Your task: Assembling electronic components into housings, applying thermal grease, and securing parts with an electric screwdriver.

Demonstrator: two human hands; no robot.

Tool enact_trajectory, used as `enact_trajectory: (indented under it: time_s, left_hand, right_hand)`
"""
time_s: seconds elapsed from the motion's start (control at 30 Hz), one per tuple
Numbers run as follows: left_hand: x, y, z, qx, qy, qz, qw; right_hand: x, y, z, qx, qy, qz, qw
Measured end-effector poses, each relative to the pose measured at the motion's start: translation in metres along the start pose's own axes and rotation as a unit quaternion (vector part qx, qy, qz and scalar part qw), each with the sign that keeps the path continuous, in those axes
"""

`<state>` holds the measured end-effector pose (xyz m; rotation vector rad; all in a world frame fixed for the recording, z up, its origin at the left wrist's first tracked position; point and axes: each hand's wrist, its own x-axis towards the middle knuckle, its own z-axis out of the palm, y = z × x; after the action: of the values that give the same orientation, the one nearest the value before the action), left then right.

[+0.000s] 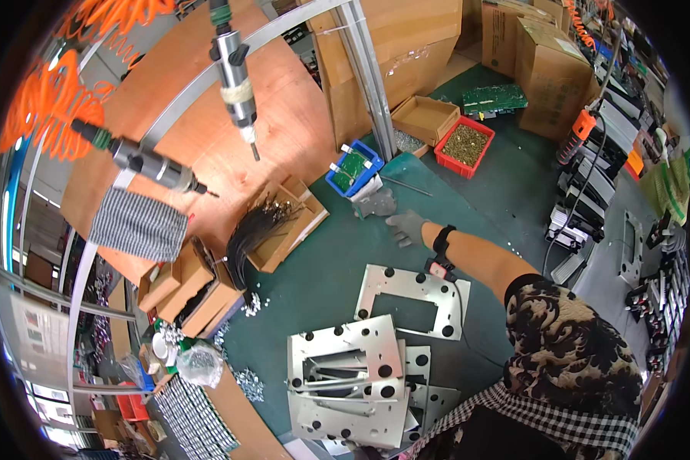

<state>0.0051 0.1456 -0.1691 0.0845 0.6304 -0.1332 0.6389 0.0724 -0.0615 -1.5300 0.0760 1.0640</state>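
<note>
My right hand (408, 228) wears a grey glove and reaches over the green work mat, its fingers apart and nothing visible in them. A dark band and a small device with a cable circle that wrist. Just beyond the fingertips lies a crumpled grey piece, glove-like (376, 202), against a blue bin (353, 169) that holds green circuit boards. Below my forearm rests a silver metal plate (416, 331) with a square cutout and black round pads. Nearer to me, several similar plates (345, 418) are piled loosely. My left hand does not show.
Two hanging power screwdrivers (238, 92) (157, 169) hover at the upper left. A cardboard box with black cables (284, 245) stands below them. At the back are a red bin (456, 166) of brass-coloured fasteners and cardboard cartons (553, 80). Loose screws (248, 385) lie at the left.
</note>
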Motion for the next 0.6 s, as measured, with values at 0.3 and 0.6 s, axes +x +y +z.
enact_trajectory:
  time_s: [0.3, 0.6]
  left_hand:
    - [0.022, 0.089, 0.053, 0.027, 0.093, -0.018, 0.995]
    - [0.007, 0.086, 0.073, 0.023, 0.138, -0.018, 0.990]
  right_hand:
    - [0.116, -0.037, 0.060, 0.440, -0.027, 0.023, 0.897]
    - [0.114, -0.065, 0.015, 0.203, 0.004, -0.028, 0.979]
